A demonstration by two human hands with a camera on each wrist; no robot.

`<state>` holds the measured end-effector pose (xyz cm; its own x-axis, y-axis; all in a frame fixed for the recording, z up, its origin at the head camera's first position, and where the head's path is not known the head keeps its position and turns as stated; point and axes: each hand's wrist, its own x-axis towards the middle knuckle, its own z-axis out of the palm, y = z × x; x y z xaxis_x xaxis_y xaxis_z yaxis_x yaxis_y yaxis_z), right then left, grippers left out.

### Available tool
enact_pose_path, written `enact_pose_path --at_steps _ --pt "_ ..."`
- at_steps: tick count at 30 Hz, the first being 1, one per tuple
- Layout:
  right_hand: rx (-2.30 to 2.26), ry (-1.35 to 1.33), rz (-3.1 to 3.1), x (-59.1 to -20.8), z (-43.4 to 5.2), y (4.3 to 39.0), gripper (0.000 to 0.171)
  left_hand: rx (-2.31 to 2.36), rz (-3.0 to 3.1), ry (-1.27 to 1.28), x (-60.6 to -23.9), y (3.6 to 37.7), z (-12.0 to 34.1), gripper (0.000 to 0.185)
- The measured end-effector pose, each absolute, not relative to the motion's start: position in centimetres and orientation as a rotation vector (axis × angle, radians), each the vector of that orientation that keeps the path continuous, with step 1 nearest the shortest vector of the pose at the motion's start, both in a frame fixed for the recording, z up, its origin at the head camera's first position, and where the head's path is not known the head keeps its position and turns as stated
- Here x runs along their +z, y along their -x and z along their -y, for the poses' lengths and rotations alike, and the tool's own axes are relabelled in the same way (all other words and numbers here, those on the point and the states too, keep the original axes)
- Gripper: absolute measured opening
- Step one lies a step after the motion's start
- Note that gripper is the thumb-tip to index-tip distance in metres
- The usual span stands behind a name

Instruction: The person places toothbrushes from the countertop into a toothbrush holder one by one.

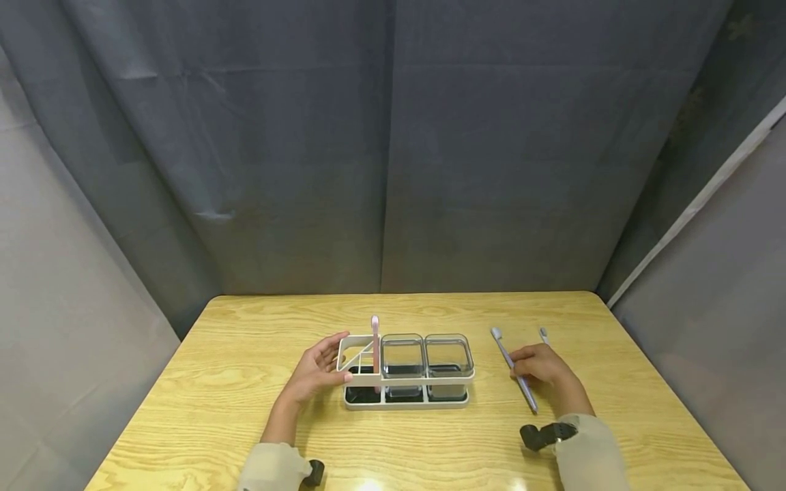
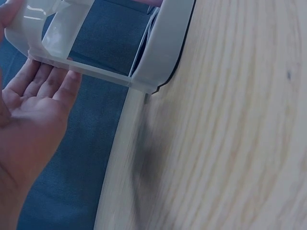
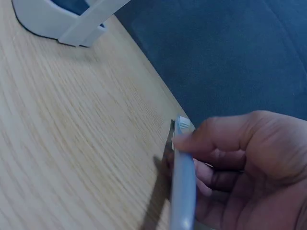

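Note:
A white holder rack (image 1: 405, 402) stands mid-table with two clear cups (image 1: 402, 368) in it and a pink toothbrush (image 1: 375, 341) upright in its left compartment. My left hand (image 1: 316, 374) lies against the rack's left end. Its fingers (image 2: 45, 81) are straight and touch the rack's frame (image 2: 163, 43), with the thumb up by the top edge. To the right, my right hand (image 1: 542, 365) pinches a grey-blue toothbrush (image 1: 525, 394) that lies slanted on the table. In the right wrist view the fingers (image 3: 249, 163) curl round that toothbrush (image 3: 182, 182).
A second pale toothbrush (image 1: 543, 334) shows its head just beyond my right hand. The wooden table (image 1: 245, 423) is walled in by grey curtains on three sides. The rack's corner (image 3: 48, 24) appears at the top left of the right wrist view.

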<state>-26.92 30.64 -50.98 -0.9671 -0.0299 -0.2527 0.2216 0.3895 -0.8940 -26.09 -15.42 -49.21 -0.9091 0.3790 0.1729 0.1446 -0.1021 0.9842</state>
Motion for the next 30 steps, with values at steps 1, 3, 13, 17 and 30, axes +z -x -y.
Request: enact_pose_path --at_steps 1,3,13,17,30 --pt "-1.661 -0.193 -2.375 -51.0 -30.6 26.8 0.043 2.138 -1.987 -0.587 -49.2 26.1 15.4 0.078" --pt "-1.736 -0.218 -2.314 -51.1 -30.6 26.7 0.043 2.138 -1.985 -0.585 -49.2 26.1 15.4 0.078" --pt "-2.009 -0.094 -2.094 -51.0 -30.4 26.3 0.059 2.143 -1.989 -0.572 -49.2 26.0 15.4 0.076" --pt "-2.042 -0.035 -2.082 -50.9 -30.1 26.3 0.059 2.14 -1.989 -0.562 -49.2 26.1 15.4 0.076" --pt "-2.12 0.046 -2.082 -50.2 -28.3 25.7 0.056 2.142 -1.98 -0.579 -49.2 26.2 15.4 0.077"
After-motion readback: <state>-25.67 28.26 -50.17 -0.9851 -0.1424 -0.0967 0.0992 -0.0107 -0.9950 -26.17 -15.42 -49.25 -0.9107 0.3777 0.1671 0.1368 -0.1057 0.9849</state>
